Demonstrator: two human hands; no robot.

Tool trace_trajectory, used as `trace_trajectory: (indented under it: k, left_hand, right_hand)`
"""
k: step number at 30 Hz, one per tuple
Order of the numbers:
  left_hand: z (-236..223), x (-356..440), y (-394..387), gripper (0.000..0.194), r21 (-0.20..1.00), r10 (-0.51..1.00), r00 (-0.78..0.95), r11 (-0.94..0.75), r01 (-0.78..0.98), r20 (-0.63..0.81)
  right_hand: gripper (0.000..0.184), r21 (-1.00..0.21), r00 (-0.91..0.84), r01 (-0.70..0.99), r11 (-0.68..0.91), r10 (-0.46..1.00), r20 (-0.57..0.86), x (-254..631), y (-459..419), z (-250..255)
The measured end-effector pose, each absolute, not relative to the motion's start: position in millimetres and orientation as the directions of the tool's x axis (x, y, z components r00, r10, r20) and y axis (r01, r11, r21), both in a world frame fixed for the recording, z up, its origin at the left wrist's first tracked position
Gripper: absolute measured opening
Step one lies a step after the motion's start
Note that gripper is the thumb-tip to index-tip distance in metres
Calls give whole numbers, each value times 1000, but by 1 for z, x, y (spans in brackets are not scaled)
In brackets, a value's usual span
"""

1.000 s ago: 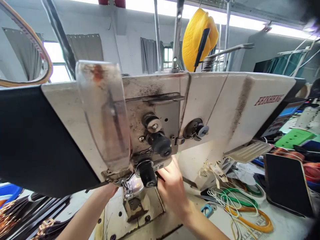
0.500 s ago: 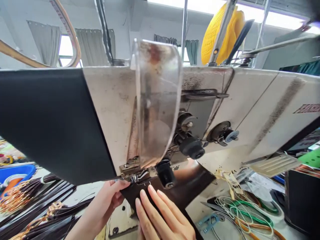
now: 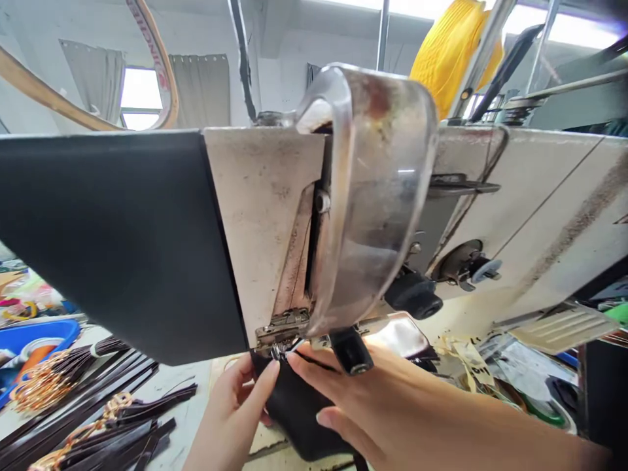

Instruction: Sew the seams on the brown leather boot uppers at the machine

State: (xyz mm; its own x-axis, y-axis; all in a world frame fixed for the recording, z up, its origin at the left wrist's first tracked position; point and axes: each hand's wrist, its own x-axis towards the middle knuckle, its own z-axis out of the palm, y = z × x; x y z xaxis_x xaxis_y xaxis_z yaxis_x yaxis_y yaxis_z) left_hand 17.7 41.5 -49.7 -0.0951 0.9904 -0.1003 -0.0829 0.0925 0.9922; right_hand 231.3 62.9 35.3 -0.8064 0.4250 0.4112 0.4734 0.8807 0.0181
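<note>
A worn white sewing machine (image 3: 265, 216) fills the view, with a clear plastic guard (image 3: 377, 190) over its needle area. Under the presser foot (image 3: 279, 343) lies a dark brown leather piece (image 3: 299, 409). My left hand (image 3: 235, 409) pinches the piece's left edge just below the foot. My right hand (image 3: 353, 399) comes in from the right, fingers closed on the same piece, fingertips right at the foot. The needle itself is hidden by the guard and the hands.
Dark leather straps with gold chains (image 3: 83, 418) lie on the table at the left, beside a blue tray (image 3: 34, 337). A yellow thread cone (image 3: 449, 49) sits above the machine. Tags, cords and clutter (image 3: 495, 373) crowd the right side.
The view has swung right and closer to the needle. My right hand went from lying flat on the leather to gripping it at the foot; my left hand moved up to the foot.
</note>
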Motion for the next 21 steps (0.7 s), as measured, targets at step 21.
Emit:
trace_trajectory:
  k: [21]
  left_hand:
    - [-41,39,45,54,903,941,-282,54,-427,-189]
  right_hand:
    - [23,15,-870,479,878,472,143,228,50,67]
